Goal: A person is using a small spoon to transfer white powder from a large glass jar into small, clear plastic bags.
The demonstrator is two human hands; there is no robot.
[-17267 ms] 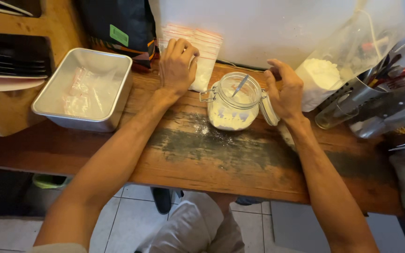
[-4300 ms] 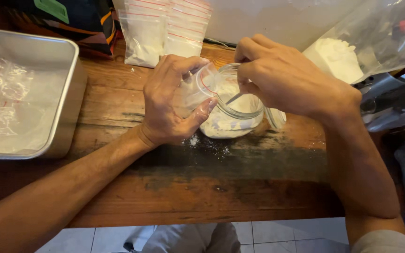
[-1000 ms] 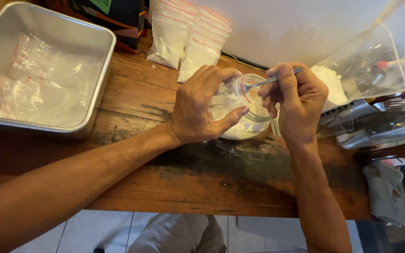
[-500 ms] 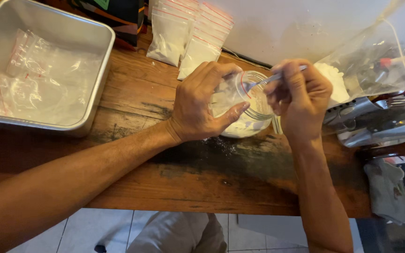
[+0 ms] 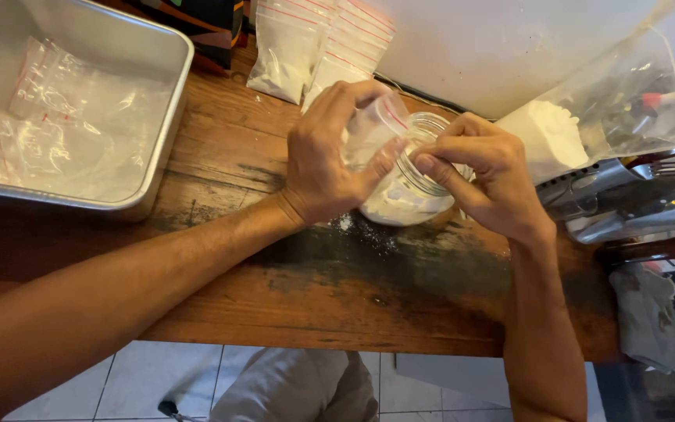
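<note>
Left hand (image 5: 323,160) grip grasps small clear plastic zip bag (image 5: 370,129), mouth tilted right over round glass jar (image 5: 409,184); right hand (image 5: 484,181) grip pinched at jar rim, contents hidden.

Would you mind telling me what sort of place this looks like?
Probably a small home or shop packing bench: a worn wooden table, a glass jar of white powder, filled zip bags and a metal tray.

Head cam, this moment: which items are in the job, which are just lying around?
In the job:
left hand holding a small clear zip bag
right hand over the glass jar of white powder

Lying about:
filled powder bags
metal tray with empty bags
large bag of powder
grey cloth
wooden table
</note>
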